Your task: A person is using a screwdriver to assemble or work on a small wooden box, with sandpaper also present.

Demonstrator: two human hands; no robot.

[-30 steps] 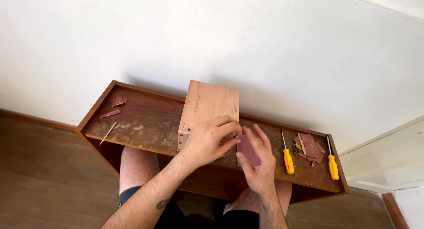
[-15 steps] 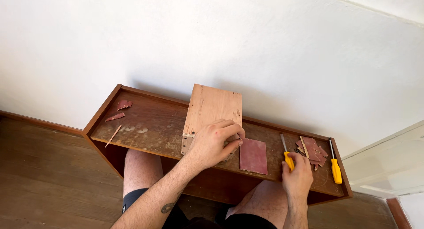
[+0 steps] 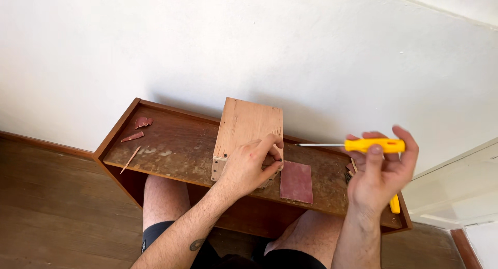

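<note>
Head view
Left hand (image 3: pixel 248 168): rests on the near end of the wooden box, fingers curled over its near top edge and thumb side against the near face, gripping it loosely.
Right hand (image 3: pixel 381 170): raised above the right part of the tabletop, fingers wrapped around the handle of a yellow screwdriver, closed on it.
Yellow screwdriver (image 3: pixel 374 144): held about level, its thin metal shaft pointing left towards the box, tip in the air short of the box.
Wooden box (image 3: pixel 251 126): pale plywood, standing on the tabletop near its middle, its broad top face up, far end close to the wall; small dark dots near its near-left corner, too small to say what they are.
Sandpaper sheet (image 3: pixel 297 181): reddish-brown rectangle, lying flat just to the right of the box, near the left hand's fingertips.
Second yellow tool (image 3: pixel 395 203): only a bit of its handle shows on the tabletop beyond the right wrist.
Reddish scraps (image 3: pixel 142 122): small torn pieces at the far-left corner, with a thin wooden splinter (image 3: pixel 130 159) lying slantwise nearer the front edge.
Tabletop (image 3: pixel 176 150): dark brown, worn and scuffed, with a raised rim, set against a white wall (image 3: pixel 207 46).
Floor (image 3: pixel 57 207): dark wooden boards; the person's bare knees show beneath the front edge.
</note>
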